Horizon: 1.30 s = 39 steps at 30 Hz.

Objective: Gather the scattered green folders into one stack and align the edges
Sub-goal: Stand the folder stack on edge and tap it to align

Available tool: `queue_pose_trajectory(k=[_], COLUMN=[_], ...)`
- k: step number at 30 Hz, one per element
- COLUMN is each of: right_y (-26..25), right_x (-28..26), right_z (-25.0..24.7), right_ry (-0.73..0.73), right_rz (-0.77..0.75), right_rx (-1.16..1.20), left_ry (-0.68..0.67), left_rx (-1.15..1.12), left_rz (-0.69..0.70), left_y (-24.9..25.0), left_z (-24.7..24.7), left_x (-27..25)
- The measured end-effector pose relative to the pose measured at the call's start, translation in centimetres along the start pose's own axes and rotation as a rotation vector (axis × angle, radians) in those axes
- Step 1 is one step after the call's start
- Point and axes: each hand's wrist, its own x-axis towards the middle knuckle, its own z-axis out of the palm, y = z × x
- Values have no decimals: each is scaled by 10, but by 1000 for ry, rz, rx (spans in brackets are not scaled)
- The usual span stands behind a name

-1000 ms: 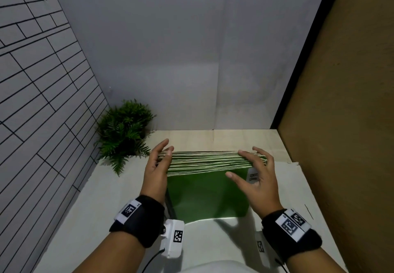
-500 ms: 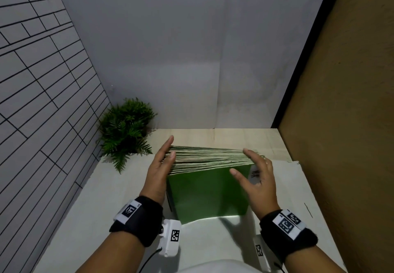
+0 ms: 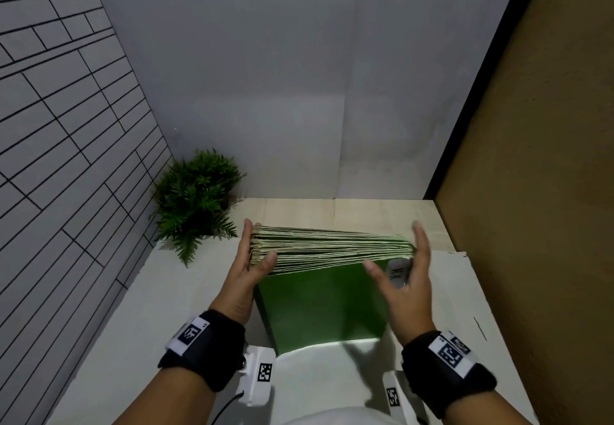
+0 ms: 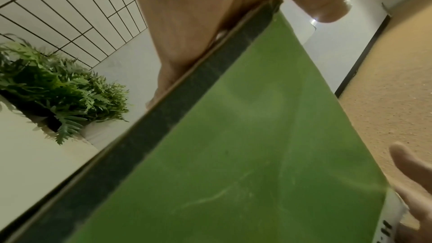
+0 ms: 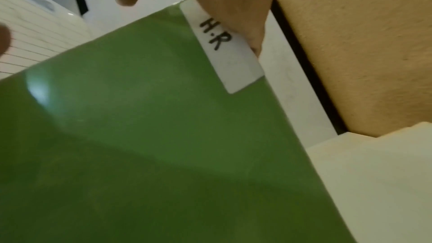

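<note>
Looking from the head, I see the folders (image 3: 327,278) standing on edge on the table (image 3: 139,308), my left hand (image 3: 247,271) flat against their left side, my right hand (image 3: 403,278) spread at the right side. Left wrist shows a plant (image 4: 63,88) behind. Right wrist shows an "H.R" label (image 5: 222,43) under straight fingers (image 5: 233,6).
</note>
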Motion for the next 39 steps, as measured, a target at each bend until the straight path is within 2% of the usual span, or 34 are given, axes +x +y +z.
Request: queue_pose_trajectory(k=[2, 4, 8, 11, 14, 21, 26, 34, 36, 37, 39], right_y=[5, 11, 11, 14, 24, 14, 0, -15, -23, -29, -51], right_x=[5, 8, 12, 17, 23, 21, 15, 16, 17, 18, 20], right_z=[-4, -6, -10, -7, -2, -2, -6, -8, -11, -10, -1], right_ry=[8, -55, -147, -167, -77, -53, -58, -98, -128, -135, -194], right_rz=[142, 245, 301, 383, 440, 367, 198, 221, 213, 157, -92], right_rx=[77, 51, 50, 47, 95, 169, 15, 119, -4, -150, -569], left_ry=[-20, -62, -152, -96, 21, 61, -7, -60, -51, -42, -40], left_rx=[1, 23, 105, 134, 104, 76, 138, 134, 146, 152, 142], left_rz=[-10, -32, -178, -231, -166, -75, -75, -111, -116, -126, -165], left_y=[2, -1, -22, -32, -23, -16, -18, -20, -23, -25, -31], left_z=[-2, -6, -14, -10, -1, -5, -7, -10, -11, -12, -14], left_x=[-1, -3, -13, -9, 2, 13, 17, 20, 21, 22, 25])
